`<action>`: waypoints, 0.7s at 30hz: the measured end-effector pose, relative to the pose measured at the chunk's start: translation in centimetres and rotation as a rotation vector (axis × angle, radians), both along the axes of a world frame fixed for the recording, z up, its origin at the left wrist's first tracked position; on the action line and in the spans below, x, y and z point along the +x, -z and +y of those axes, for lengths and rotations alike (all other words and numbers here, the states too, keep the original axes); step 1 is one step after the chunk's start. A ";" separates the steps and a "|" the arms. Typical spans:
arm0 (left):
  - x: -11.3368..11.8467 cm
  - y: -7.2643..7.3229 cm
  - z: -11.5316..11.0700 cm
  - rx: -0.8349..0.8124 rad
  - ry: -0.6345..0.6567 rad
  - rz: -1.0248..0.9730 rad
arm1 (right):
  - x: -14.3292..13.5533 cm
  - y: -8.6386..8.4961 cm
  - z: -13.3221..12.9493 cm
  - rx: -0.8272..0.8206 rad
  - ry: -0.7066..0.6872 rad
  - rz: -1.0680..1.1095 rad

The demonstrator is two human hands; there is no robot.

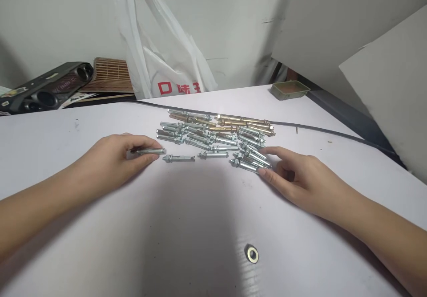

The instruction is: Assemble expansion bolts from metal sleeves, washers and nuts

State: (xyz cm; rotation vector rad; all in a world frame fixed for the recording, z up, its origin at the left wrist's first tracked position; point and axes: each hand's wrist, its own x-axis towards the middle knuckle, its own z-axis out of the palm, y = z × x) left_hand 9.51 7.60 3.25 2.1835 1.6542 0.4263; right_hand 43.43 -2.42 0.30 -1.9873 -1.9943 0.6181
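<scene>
Between the thumb and fingers of my left hand is a silver expansion bolt, held roughly level at the left of the pile. My right hand has its thumb and index finger spread, with the tips touching a cluster of silver bolts at the pile's right end. Several more silver bolts lie in rough rows in the middle, and gold-coloured bolts lie behind them. Two single silver bolts form the front edge of the pile.
A large nut lies near the front of the white table. A green tray stands at the back right. Behind the table hang a white plastic bag and a dark cable crosses the tabletop. Dark equipment is at the left.
</scene>
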 end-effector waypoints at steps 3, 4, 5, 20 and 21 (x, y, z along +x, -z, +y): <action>-0.3 1.3 0.7 0.097 0.112 0.082 | 0.1 0.2 0.2 -0.003 0.010 0.022; -0.3 1.6 0.8 0.144 0.145 0.072 | 0.1 0.2 0.3 -0.004 0.013 0.031; -0.3 1.9 1.0 0.174 0.187 0.067 | 0.1 0.2 0.3 -0.002 0.018 0.039; 2.9 1.6 2.3 0.498 0.622 0.132 | -0.1 0.3 0.6 -0.004 0.086 0.020; 3.2 1.6 2.2 0.482 0.634 0.151 | -0.3 0.2 0.6 -0.012 0.094 0.023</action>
